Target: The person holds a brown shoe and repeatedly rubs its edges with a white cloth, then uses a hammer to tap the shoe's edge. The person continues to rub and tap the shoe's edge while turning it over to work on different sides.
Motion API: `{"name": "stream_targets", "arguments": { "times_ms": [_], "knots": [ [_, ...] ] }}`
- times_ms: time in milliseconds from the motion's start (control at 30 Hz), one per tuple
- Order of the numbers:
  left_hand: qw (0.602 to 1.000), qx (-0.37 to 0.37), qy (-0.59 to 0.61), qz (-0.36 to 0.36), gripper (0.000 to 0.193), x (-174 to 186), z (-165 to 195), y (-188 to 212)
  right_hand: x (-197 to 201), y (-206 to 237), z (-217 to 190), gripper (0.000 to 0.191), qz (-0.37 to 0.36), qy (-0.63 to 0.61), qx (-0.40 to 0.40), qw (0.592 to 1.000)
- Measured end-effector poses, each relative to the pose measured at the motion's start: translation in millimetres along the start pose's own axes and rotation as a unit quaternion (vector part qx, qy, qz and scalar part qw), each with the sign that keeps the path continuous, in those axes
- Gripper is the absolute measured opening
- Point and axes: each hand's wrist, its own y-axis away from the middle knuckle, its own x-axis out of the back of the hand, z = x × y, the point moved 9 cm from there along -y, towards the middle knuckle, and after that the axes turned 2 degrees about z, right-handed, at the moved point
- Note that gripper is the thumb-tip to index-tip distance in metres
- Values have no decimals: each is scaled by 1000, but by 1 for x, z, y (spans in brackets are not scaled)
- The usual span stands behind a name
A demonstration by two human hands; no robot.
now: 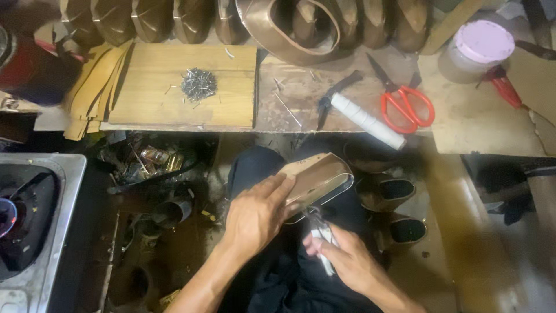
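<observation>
My left hand (258,213) lies flat over a tan leather shoe upper stretched on a last (317,177), holding it on my lap. My right hand (341,258) grips a pair of metal pliers with white handles (322,235). The plier jaws touch the lower edge of the shoe. A pile of small nails (198,84) sits on a wooden board (150,98) on the workbench ahead.
On the bench lie red-handled scissors (405,101), a white-handled tool (366,120) and a jar with a pink lid (478,49). A row of brown shoe uppers (191,20) lines the back. Dark finished shoes (399,191) stand on the floor at right, a metal tray (61,214) at left.
</observation>
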Motion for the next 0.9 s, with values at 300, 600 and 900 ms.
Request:
{"name": "stream_targets", "arguments": {
  "times_ms": [300,600,900],
  "knots": [
    [995,-17,-84,49,59,-1,-2,18,3,-14,-53,37,36,116,29,992],
    [996,-6,-77,51,58,-4,-11,20,7,-2,-81,40,80,240,184,950],
    [999,-21,30,-30,57,-1,-19,5,7,-18,-44,30,83,345,98,930]
  ]
}}
